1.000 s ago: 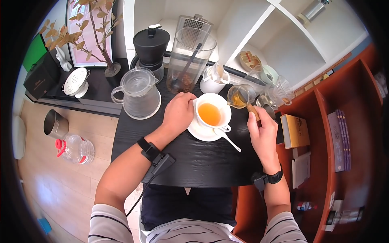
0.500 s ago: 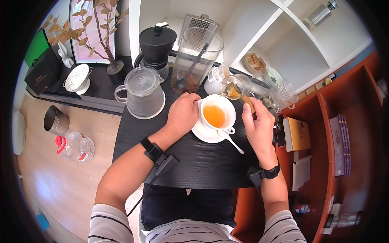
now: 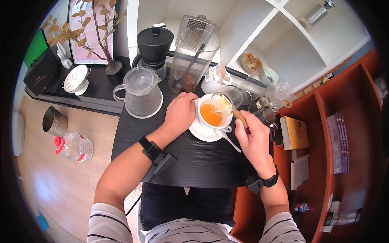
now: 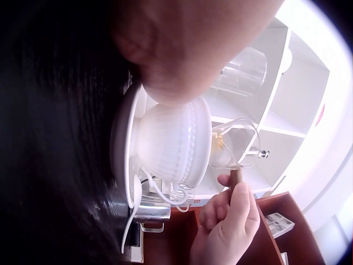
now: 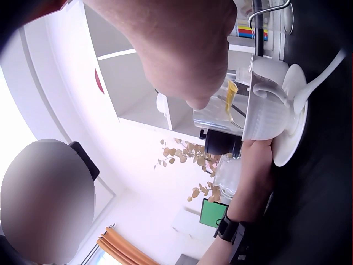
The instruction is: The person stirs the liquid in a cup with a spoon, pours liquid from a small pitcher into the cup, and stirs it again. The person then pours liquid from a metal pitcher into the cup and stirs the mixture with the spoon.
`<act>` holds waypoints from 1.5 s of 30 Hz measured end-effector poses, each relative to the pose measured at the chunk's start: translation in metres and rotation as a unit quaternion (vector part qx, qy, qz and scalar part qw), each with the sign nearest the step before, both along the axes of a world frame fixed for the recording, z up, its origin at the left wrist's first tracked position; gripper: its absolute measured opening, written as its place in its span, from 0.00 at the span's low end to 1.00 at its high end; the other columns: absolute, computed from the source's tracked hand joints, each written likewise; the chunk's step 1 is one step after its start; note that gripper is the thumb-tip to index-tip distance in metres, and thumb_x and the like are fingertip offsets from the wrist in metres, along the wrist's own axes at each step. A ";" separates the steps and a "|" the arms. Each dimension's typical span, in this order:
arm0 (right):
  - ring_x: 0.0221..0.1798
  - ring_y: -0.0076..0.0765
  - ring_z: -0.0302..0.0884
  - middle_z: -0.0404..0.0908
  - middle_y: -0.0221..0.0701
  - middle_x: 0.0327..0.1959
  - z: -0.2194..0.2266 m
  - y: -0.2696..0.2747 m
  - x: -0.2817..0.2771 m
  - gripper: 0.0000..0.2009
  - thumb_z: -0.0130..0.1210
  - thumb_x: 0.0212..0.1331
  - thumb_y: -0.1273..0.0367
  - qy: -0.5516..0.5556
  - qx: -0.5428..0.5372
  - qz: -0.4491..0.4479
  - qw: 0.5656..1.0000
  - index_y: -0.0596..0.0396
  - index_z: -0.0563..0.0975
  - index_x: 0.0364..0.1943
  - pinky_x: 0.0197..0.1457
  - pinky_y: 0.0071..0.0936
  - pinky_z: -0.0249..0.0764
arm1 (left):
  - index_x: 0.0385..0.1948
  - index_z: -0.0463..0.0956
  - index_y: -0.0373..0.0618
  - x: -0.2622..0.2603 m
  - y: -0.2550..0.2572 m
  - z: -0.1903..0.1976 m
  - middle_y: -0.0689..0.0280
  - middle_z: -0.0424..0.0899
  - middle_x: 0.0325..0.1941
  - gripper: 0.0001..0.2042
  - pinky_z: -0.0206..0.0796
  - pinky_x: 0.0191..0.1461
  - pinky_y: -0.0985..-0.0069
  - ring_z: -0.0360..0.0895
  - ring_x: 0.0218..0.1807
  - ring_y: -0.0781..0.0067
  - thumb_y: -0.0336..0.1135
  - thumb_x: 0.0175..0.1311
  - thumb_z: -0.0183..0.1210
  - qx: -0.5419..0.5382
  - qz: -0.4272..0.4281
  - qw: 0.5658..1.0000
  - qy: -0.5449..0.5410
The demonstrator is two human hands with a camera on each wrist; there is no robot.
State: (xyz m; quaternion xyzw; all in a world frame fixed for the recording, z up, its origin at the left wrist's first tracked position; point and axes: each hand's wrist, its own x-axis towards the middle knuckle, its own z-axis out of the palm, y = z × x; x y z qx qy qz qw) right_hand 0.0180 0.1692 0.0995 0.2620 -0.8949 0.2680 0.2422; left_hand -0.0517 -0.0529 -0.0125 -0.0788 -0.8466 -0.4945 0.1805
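From here, a glass jug (image 3: pixel 142 95) stands leftmost on the black worktop (image 3: pixel 194 162). The left hand (image 3: pixel 181 111) is at the saucer's (image 3: pixel 198 131) edge, its grip unclear to me. On the saucer sits the white cup (image 4: pixel 174 146) of amber liquid; a glass pitcher (image 3: pixel 233 95) tips over it, the right hand (image 3: pixel 255 135) gripping its wooden handle (image 3: pixel 240 118).

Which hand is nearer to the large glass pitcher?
Left. The left hand is just right of the pitcher, between it and the white cup. The right hand is farther off, beyond the cup, gripping a wooden handle.
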 end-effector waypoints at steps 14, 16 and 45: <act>0.26 0.41 0.83 0.85 0.41 0.33 0.001 0.034 0.002 0.11 0.66 0.65 0.76 0.047 0.043 -0.027 0.998 0.64 0.82 0.50 0.31 0.34 0.78 | 0.44 0.84 0.39 0.001 0.000 0.001 0.51 0.85 0.41 0.08 0.75 0.51 0.55 0.84 0.46 0.43 0.26 0.73 0.56 0.007 -0.001 1.000 -0.010; 0.26 0.41 0.82 0.85 0.41 0.34 0.000 0.033 -0.004 0.12 0.66 0.66 0.77 0.078 0.050 -0.027 0.995 0.64 0.81 0.51 0.30 0.35 0.77 | 0.44 0.84 0.39 0.001 0.000 0.000 0.51 0.85 0.41 0.08 0.75 0.51 0.54 0.84 0.46 0.43 0.26 0.73 0.56 0.003 -0.002 1.000 -0.006; 0.29 0.27 0.76 0.79 0.31 0.31 -0.024 0.035 0.003 0.11 0.61 0.74 0.73 0.062 -0.089 -0.085 0.990 0.62 0.82 0.55 0.32 0.31 0.72 | 0.43 0.84 0.39 0.002 0.000 0.003 0.50 0.85 0.41 0.07 0.75 0.51 0.54 0.84 0.45 0.43 0.26 0.72 0.57 0.006 -0.001 1.000 -0.012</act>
